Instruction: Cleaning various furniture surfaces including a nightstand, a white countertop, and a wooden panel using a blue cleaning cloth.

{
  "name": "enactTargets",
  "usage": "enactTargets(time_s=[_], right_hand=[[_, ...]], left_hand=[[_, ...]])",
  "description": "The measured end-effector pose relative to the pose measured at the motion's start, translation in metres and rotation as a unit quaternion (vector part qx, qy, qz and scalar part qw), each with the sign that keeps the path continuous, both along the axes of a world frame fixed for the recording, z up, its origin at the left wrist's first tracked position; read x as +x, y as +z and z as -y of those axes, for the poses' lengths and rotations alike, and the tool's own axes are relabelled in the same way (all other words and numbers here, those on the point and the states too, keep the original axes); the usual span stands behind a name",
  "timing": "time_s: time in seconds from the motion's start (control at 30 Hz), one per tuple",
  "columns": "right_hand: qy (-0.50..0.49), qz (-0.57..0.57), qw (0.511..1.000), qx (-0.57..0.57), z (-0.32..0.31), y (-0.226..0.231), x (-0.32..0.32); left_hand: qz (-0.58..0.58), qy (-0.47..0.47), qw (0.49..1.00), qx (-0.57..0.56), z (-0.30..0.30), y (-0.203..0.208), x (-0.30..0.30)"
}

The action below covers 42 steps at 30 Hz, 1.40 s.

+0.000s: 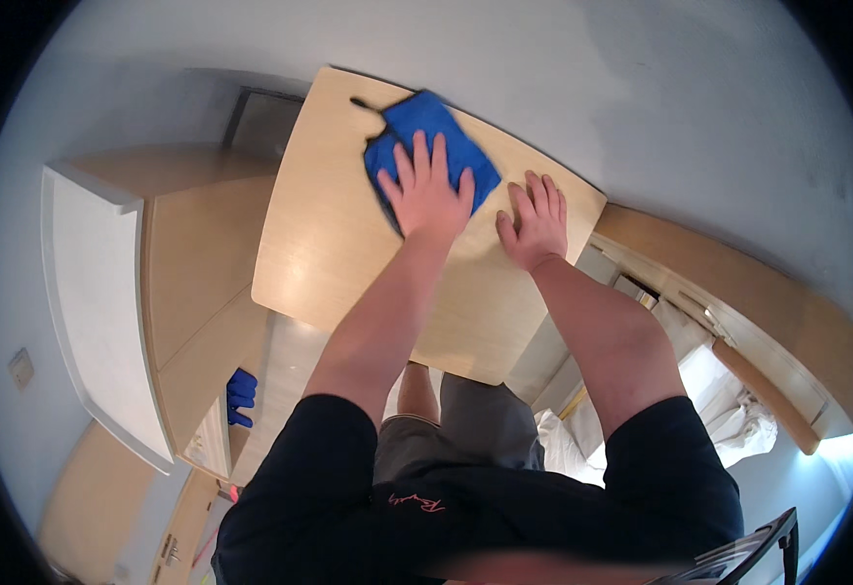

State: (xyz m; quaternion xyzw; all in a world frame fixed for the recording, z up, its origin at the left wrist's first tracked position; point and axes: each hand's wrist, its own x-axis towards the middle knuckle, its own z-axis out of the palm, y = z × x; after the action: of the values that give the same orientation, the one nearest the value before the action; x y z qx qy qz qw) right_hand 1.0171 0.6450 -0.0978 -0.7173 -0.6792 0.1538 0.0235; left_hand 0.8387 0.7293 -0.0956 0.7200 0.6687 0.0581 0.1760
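A person in a dark short-sleeved shirt [465, 522] and grey shorts [490, 419] leans over a pale wooden tabletop [319, 214], both arms stretched forward. The left hand [428, 198] lies flat on a blue cloth [424, 115], its fingers [421, 154] spread wide and unclenched, resting over the fabric without gathering it up. The cloth, edged in black, sits toward the far side of the tabletop near the wall [641, 97], with a short dark strip [365, 103] trailing from its left corner. A few steps of the eye to the right, the right hand [536, 226] is laid palm down on the bare wood near the right edge, just beside the cloth, its fingers extended, slightly parted and grasping nothing.

At left stands a wooden cabinet [207, 263] with a white panel [99, 302] on its outer side; below it, blue objects [241, 398] are visible, too small to identify. A wooden unit [738, 283] runs along the right, above rumpled white fabric [743, 434]. A pale plate [20, 369] is fixed to the wall at far left.
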Motion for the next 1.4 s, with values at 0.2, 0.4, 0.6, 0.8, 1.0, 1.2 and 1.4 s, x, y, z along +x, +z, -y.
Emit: enactTargets(time_s=[0.2, 0.4, 0.6, 0.8, 1.0, 1.2, 1.4], right_hand=[[-0.018, -0.013, 0.999, 0.027, 0.004, -0.002, 0.008], [-0.02, 0.001, 1.0, -0.018, -0.003, -0.002, 0.008], [-0.012, 0.009, 1.0, -0.012, -0.003, -0.001, 0.007], [-0.011, 0.006, 1.0, -0.009, -0.002, 0.0, 0.004], [-0.007, 0.015, 1.0, -0.005, -0.003, -0.008, 0.014], [-0.009, 0.012, 1.0, -0.024, -0.003, 0.002, 0.008], [-0.003, 0.007, 1.0, 0.0, 0.0, -0.001, 0.008]], left_hand=[[-0.063, -0.016, 0.992, -0.104, 0.154, 0.003, -0.076], [-0.054, 0.001, 0.994, -0.092, 0.139, 0.008, -0.058], [-0.027, -0.003, 0.999, -0.047, 0.044, 0.004, -0.002], [-0.02, -0.028, 0.999, 0.009, -0.01, -0.001, 0.018], [-0.064, -0.027, 0.992, -0.105, 0.124, 0.006, -0.052], [-0.087, -0.032, 0.987, -0.134, 0.149, 0.005, -0.064], [-0.051, -0.029, 0.995, -0.082, 0.077, 0.008, -0.012]])
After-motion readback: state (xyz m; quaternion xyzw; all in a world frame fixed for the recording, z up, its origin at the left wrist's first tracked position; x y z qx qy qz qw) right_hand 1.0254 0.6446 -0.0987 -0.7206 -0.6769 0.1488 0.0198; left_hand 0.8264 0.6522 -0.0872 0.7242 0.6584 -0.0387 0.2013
